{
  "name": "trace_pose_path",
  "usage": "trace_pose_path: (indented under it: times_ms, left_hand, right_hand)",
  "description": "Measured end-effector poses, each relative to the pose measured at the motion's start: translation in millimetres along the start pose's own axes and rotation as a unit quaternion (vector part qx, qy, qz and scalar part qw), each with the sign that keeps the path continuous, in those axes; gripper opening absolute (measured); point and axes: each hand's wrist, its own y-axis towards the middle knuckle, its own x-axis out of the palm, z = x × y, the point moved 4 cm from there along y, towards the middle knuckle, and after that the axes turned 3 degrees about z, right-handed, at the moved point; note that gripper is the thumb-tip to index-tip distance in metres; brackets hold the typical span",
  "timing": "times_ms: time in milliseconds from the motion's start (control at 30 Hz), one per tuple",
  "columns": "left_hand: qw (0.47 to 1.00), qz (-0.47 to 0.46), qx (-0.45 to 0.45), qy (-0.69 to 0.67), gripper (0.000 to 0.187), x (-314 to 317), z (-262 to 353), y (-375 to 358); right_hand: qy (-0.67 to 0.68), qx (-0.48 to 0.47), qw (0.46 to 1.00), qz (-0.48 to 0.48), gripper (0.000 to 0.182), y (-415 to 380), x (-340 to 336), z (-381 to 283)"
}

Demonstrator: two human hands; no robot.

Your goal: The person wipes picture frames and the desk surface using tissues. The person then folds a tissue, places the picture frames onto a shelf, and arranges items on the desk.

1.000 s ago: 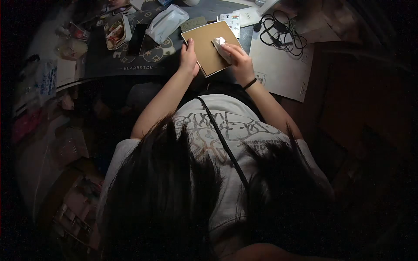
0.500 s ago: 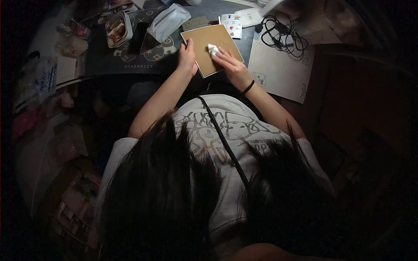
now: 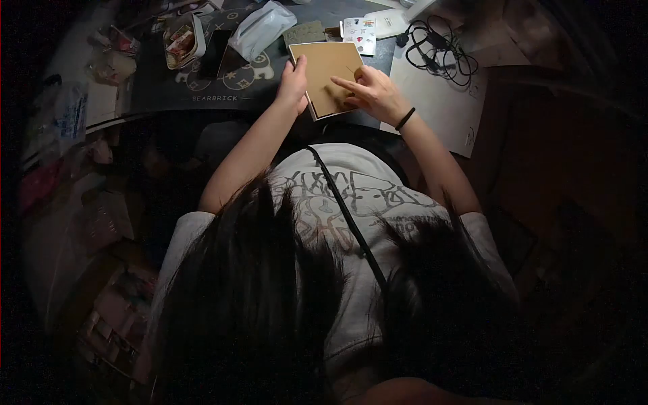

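Board (image 3: 327, 64) is resting between your hands near the desk's front edge; your left hand (image 3: 293, 84) is pinching its left side, while your right hand (image 3: 378, 91) is spreading its index finger over it, any grip being unclear. Handling is seemingly midway, the remainder not showing. "BEARBRICK" is appearing on the dark mat (image 3: 155, 94), while your shirt's (image 3: 351, 162) lettering is staying illegible.

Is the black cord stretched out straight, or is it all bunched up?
Bunched up. The black cord lies in messy, overlapping loops, mostly on the pale sheet.
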Motion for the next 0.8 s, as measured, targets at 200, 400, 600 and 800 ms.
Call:
trace_pose_path:
  times_ms: [200,400,600,800]
  left_hand:
    - [0.998,-0.037,-0.023,0.047,0.031,3.3,-3.6,-1.1]
    - [0.996,-0.025,-0.063,0.06,0.03,3.9,4.1,-11.2]
    - [0.995,-0.024,-0.078,0.062,0.03,-5.1,5.0,-7.8]
    - [0.995,-0.031,-0.068,0.072,0.029,-7.6,2.5,-10.0]
  right_hand:
    - [-0.033,-0.122,0.991,-0.049,0.043,4.0,12.8,-2.2]
    - [0.022,-0.148,0.986,-0.068,0.054,1.9,16.1,-14.1]
    - [0.144,-0.003,0.99,-0.012,0.056,-0.5,5.5,0.7]
    - [0.49,0.207,0.846,0.04,0.041,-13.3,18.1,39.6]
